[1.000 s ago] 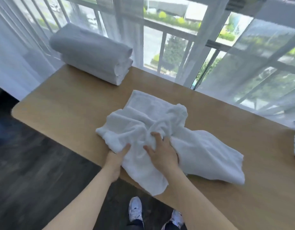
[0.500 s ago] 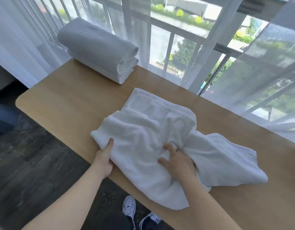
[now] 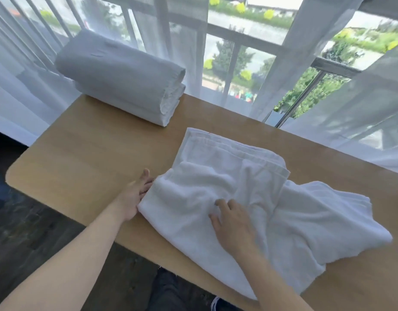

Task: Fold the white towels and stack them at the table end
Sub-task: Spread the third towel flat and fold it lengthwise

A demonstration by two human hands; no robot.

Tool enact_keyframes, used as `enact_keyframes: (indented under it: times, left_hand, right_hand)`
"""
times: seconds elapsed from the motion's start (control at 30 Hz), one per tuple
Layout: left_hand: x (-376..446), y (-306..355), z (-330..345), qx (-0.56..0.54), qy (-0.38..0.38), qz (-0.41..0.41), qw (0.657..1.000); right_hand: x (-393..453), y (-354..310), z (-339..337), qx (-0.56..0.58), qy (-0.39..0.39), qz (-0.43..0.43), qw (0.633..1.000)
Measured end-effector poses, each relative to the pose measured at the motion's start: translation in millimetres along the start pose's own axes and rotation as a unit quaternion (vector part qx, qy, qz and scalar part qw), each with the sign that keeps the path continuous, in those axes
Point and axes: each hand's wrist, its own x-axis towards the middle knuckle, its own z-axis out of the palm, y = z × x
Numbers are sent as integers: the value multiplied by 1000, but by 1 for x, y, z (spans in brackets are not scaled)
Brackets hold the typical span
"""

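Right hand presses towel (unlabelled).

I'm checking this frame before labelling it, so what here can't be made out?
- Left hand, head view: its fingertips are tucked under the loose towel, so the grip is unclear.
- Folded stack: the towel count is uncertain, as the layers merge.
- Table: its right end is cut off by the frame edge.
- Shoe: cropped by the bottom edge.
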Motion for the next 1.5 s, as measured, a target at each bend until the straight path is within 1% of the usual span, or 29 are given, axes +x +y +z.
enact_keyframes:
  times: [0.07, 0.1, 0.17, 0.2, 0.27, 0.33, 0.43, 0.5, 0.6, 0.63, 0.67, 0.73, 0.77, 0.8, 0.83, 0.9, 0.97, 1.0, 1.03, 1.1, 1.17, 1.2, 1.27, 1.33, 1.4, 1.47, 1.5]
  left_hand:
    - [14, 23, -1, 117, -47, -14, 992]
    - [21, 33, 2, 159, -71, -19, 984]
    - [34, 50, 15, 206, -116, -24, 971]
    - [40, 57, 23, 208, -138, -29, 968]
    - [52, 67, 40, 178, -165, -43, 969]
    - [64, 78, 59, 160, -161, -50, 973]
    - [80, 90, 87, 211, -134, 7, 968]
    - [89, 89, 100, 265, -122, 63, 954]
    - [100, 88, 100, 295, -144, 123, 936]
    - [104, 89, 92, 298, -129, 140, 935]
    - [107, 89, 81, 298, -98, 155, 937]
    - [112, 89, 56, 312, -9, 175, 934]
    - [114, 89, 45, 316, 23, 176, 932]
    - [115, 89, 38, 312, 36, 177, 933]
    - [115, 90, 33, 307, 34, 186, 933]
    - [114, 93, 32, 331, 30, 248, 910]
    - [114, 99, 37, 393, 51, 314, 863]
    - [114, 102, 42, 415, 46, 321, 850]
    - [113, 103, 47, 422, 27, 310, 851]
    - [112, 105, 60, 435, -7, 263, 861]
    - [113, 107, 72, 461, -1, 231, 857]
    - [114, 108, 77, 465, 4, 229, 855]
    - [117, 113, 83, 445, 22, 251, 859]
    - [124, 121, 80, 392, 61, 288, 871]
    - [129, 129, 73, 361, 104, 309, 874]
    - [134, 128, 65, 347, 129, 293, 881]
    - [136, 124, 62, 347, 132, 276, 887]
  right_hand:
    - [6, -19, 15, 18, 36, 6, 999]
    - [11, -28, 20, 35, 61, 13, 997]
    - [26, -41, 29, 68, 106, 14, 992]
    - [34, -46, 33, 83, 113, 21, 990]
    - [48, -54, 38, 107, 96, 54, 988]
    - [54, -60, 43, 99, 75, 72, 990]
    - [51, -64, 48, 70, 39, 60, 995]
    - [47, -62, 47, 78, 22, 60, 995]
    - [44, -57, 39, 120, 36, 60, 990]
    - [45, -55, 37, 125, 40, 61, 989]
    - [44, -53, 36, 116, 39, 61, 991]
    - [42, -48, 37, 70, 24, 68, 995]
    - [41, -46, 39, 45, 10, 71, 996]
    - [40, -45, 41, 25, -4, 71, 997]
    - [39, -46, 44, 16, -11, 70, 997]
    - [39, -50, 48, 16, -11, 79, 997]
    - [41, -55, 48, 18, -12, 89, 996]
    - [42, -56, 48, 19, -10, 92, 996]
    - [42, -56, 46, 21, -6, 94, 995]
    - [44, -56, 43, 25, 2, 92, 995]
    - [45, -55, 39, 24, 5, 81, 996]
    - [45, -55, 38, 24, 8, 78, 997]
    - [44, -54, 35, 25, 22, 73, 997]
    - [39, -55, 33, 21, 51, 71, 996]
    - [33, -55, 35, 9, 91, 64, 994]
    - [28, -54, 39, -14, 108, 63, 992]
    - [25, -53, 40, -20, 89, 78, 993]
